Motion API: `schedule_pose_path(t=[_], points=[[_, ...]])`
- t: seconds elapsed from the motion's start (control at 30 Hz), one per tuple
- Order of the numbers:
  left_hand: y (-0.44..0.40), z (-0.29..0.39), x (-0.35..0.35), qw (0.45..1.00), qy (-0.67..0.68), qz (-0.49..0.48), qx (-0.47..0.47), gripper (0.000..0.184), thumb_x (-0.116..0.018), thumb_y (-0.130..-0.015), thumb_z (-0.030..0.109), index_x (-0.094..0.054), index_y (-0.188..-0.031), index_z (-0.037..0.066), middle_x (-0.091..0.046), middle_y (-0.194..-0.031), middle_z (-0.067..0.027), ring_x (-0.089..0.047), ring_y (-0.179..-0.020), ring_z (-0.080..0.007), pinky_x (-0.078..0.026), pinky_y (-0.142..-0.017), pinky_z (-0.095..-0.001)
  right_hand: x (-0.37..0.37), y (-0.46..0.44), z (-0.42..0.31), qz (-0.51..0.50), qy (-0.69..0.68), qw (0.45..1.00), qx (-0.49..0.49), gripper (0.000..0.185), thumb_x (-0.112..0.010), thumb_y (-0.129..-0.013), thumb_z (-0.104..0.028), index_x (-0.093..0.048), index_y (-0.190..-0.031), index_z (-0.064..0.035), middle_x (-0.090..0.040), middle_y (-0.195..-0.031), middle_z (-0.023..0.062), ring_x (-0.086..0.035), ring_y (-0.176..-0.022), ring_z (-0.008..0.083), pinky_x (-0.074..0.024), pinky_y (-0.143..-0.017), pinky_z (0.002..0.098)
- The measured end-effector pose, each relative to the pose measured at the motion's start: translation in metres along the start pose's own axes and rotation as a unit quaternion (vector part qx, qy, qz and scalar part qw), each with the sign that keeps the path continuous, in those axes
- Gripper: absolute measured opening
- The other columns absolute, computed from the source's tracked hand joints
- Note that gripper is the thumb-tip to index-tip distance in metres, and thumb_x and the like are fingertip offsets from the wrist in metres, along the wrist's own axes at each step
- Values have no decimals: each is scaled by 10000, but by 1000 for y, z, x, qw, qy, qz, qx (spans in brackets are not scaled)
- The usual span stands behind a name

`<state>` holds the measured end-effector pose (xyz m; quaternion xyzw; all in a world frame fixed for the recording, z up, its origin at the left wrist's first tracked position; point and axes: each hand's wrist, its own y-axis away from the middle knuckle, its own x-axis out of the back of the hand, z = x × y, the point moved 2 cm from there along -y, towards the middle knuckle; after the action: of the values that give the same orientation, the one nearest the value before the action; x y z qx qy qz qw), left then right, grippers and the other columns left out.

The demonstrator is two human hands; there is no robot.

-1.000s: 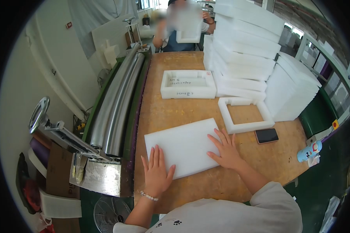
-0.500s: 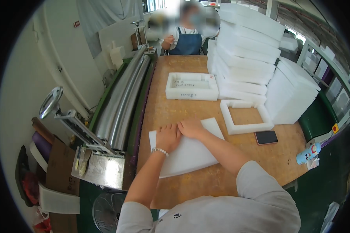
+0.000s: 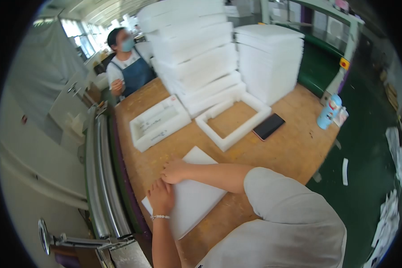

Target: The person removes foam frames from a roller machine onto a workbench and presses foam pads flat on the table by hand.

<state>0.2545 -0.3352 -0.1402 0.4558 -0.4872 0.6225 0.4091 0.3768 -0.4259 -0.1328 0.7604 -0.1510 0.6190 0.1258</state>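
A white foam sheet (image 3: pixel 194 201) lies flat on the wooden table near its front left. My left hand (image 3: pixel 161 196), with a beaded bracelet at the wrist, rests at the far left edge of the sheet, fingers curled over that edge. Just beyond it, touching it, my right hand (image 3: pixel 175 170) is also bent over the same edge. Both hands seem closed on the sheet; the fingertips are partly hidden. Beyond them sit a marked foam tray (image 3: pixel 158 120) and an open foam frame (image 3: pixel 256 114).
Tall foam stacks (image 3: pixel 192 49) stand at the back, with more sheets (image 3: pixel 270 62) beside them. A phone (image 3: pixel 269 127) and a blue bottle (image 3: pixel 329 112) lie to the right. A roller machine (image 3: pixel 103 178) borders the table's left side. A person in an apron (image 3: pixel 136 76) is behind the table.
Both hands, first spread flat on the foam sheet, have come together at its far edge and their fingers have curled. The camera view has swung to the right and tilted.
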Motion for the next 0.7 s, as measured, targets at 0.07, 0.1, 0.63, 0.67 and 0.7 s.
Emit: schedule_pose_path(t=[0.07, 0.1, 0.63, 0.67, 0.7], points=[[0, -8, 4, 1000, 19, 0, 14, 450, -455, -972, 418, -584, -1183, 42, -671, -1104, -149, -618, -1001, -355, -420, -931, -456, -9, -5, 15, 53, -16, 998, -9, 495, -338, -993, -463, -661, -1199, -150, -628, -1235, 147, -540, -1179, 359, -221, -1127, 656], [5, -11, 13, 999, 28, -12, 23, 495, -457, -973, 444, -574, -1235, 40, -667, -1143, -154, -611, -1039, -364, -416, -957, -455, -14, -2, 21, 75, -34, 996, -38, 522, -334, -994, -513, -651, -1234, -175, -615, -1259, 147, -520, -1215, 357, -209, -1133, 655], [32, -33, 24, 984, 38, 11, 172, 564, -505, -948, 469, -530, -1357, 82, -612, -1235, -128, -552, -1132, -337, -404, -1001, -438, 22, 131, 48, 150, -99, 980, -86, 549, -465, -1008, -351, -362, -1498, -126, -295, -1568, 132, -156, -1493, 377, -166, -1184, 533], [31, -30, 25, 985, 48, 12, 164, 569, -503, -950, 470, -528, -1359, 77, -610, -1230, -133, -551, -1134, -338, -402, -1003, -439, 20, 149, 42, 139, -103, 980, -96, 554, -472, -1005, -347, -358, -1501, -126, -263, -1582, 132, -139, -1496, 383, -157, -1187, 536], [30, -31, 24, 987, 60, 13, 149, 574, -501, -951, 472, -525, -1362, 72, -608, -1226, -138, -550, -1135, -339, -400, -1005, -440, 19, 164, 34, 137, -77, 983, -97, 565, -479, -1000, -351, -357, -1504, -127, -217, -1597, 136, -119, -1497, 388, -138, -1191, 540]])
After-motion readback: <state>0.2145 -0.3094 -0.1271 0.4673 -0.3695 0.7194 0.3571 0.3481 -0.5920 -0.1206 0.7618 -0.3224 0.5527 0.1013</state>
